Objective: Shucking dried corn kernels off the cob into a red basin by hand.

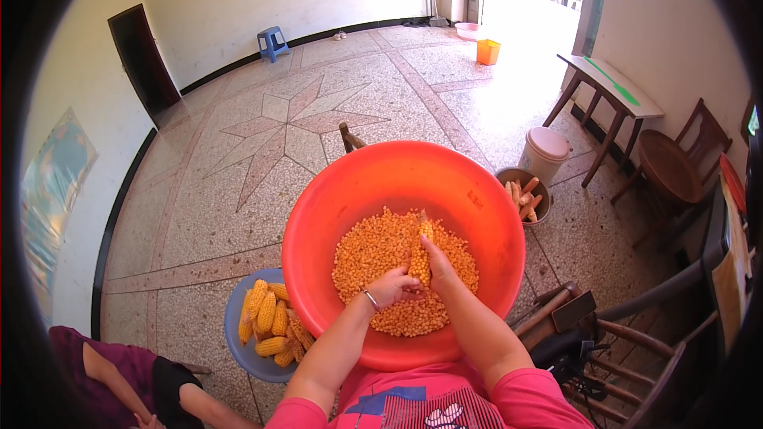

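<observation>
A wide red plastic basin (411, 161) stands in front of me, with a heap of loose yellow corn kernels (369, 250) in its bottom. Above the heap is an ear of corn (421, 259), most of its kernels still on, tilted slightly with its tip away from me. My right hand (442, 268) grips it along the right side, thumb on top. At its lower left end my left hand (393, 287), with a bracelet (371, 299) at the wrist, curls its fingers against the ear. The parts of the fingers behind the ear are hidden.
Left of the basin, a blue basin (238, 354) holds several corn ears (266, 311). On its right, a bowl (503, 174) contains bare cobs (524, 198), beside a lidded bucket (542, 152). A person (113, 363) sits at lower left. Wooden chairs (632, 357) stand at right.
</observation>
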Demonstrator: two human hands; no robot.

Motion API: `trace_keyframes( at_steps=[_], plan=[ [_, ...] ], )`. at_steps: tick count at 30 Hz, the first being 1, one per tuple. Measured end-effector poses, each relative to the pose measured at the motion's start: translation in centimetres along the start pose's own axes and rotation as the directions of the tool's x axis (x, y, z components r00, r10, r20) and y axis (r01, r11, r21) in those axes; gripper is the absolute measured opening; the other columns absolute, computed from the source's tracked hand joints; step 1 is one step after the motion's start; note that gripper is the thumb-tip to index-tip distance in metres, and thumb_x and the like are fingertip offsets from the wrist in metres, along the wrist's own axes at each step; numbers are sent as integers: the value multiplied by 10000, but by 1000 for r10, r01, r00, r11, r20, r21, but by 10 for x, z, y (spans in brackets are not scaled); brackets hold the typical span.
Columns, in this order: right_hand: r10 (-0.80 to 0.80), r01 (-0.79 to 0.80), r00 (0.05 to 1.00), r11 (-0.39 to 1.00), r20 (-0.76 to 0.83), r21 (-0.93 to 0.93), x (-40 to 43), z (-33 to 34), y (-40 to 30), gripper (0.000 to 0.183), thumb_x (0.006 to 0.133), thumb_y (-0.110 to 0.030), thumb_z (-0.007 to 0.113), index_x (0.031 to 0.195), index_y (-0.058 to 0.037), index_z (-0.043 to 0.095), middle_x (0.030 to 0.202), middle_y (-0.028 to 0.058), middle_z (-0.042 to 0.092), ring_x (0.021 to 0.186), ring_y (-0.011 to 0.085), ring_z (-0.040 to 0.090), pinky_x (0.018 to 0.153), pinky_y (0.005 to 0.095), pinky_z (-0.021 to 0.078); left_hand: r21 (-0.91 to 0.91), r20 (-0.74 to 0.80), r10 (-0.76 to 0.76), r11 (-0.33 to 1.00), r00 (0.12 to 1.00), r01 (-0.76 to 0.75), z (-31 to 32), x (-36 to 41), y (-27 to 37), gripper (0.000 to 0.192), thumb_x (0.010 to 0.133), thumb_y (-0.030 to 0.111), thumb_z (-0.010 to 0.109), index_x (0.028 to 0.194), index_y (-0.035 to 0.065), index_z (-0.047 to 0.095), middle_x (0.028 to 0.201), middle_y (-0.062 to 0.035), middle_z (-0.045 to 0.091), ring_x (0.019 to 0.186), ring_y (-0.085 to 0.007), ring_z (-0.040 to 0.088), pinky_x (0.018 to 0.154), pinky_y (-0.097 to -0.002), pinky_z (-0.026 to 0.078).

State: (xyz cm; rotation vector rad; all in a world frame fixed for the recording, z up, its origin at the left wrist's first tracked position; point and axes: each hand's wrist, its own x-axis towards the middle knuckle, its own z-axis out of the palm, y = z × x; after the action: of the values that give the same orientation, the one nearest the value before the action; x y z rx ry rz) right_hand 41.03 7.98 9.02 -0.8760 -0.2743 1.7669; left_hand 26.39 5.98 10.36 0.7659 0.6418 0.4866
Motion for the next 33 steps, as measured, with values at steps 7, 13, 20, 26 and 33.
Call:
trace_keyframes(
  at_steps=[7, 13, 20, 26, 33],
  plan=[
    [-83, 80, 996, 994, -37, -68, 2, -2, 3, 388, 833, -288, 565, 1100, -20, 476, 933, 93, 570, 776, 197, 557, 659, 309, 468, 90, -94, -69, 993, 993, 78, 17, -4, 9, 504, 802, 232, 624, 1187, 34, 365, 955, -68, 522, 822, -169, 571, 717, -319, 515],
    [-138, 123, 988, 972, -63, -200, -4, 5, 4, 436, 819, -309, 583, 1114, -9, 465, 995, 101, 551, 843, 201, 543, 716, 319, 450, 218, -97, 17, 976, 995, 4, 15, -1, 2, 489, 809, 197, 619, 1187, 28, 358, 975, -77, 539, 802, -158, 584, 690, -295, 513],
    [-83, 81, 996, 993, -14, -87, -3, 2, -2, 376, 835, -293, 565, 1085, -24, 484, 863, 76, 576, 710, 180, 560, 601, 297, 471, 35, -92, -70, 997, 993, 74, 8, -3, 5, 550, 810, 76, 544, 1260, 12, 235, 910, -89, 521, 832, -222, 583, 769, -383, 507],
    [-136, 131, 990, 981, -26, -141, -6, 8, 0, 355, 838, -290, 561, 1069, -30, 488, 845, 67, 565, 720, 171, 552, 606, 302, 467, -15, -76, -17, 1000, 997, 16, 9, -2, 1, 405, 813, 101, 529, 1179, 48, 365, 943, -77, 530, 827, -210, 584, 741, -390, 516],
    [-145, 139, 988, 986, -57, -96, -6, 7, 1, 374, 828, -277, 581, 1098, -41, 475, 922, 65, 559, 781, 166, 552, 646, 299, 467, -9, -19, -17, 1000, 1000, 17, 0, 3, -4, 436, 856, 163, 545, 1206, 94, 295, 936, -41, 518, 796, -200, 567, 750, -387, 489]
  ],
)
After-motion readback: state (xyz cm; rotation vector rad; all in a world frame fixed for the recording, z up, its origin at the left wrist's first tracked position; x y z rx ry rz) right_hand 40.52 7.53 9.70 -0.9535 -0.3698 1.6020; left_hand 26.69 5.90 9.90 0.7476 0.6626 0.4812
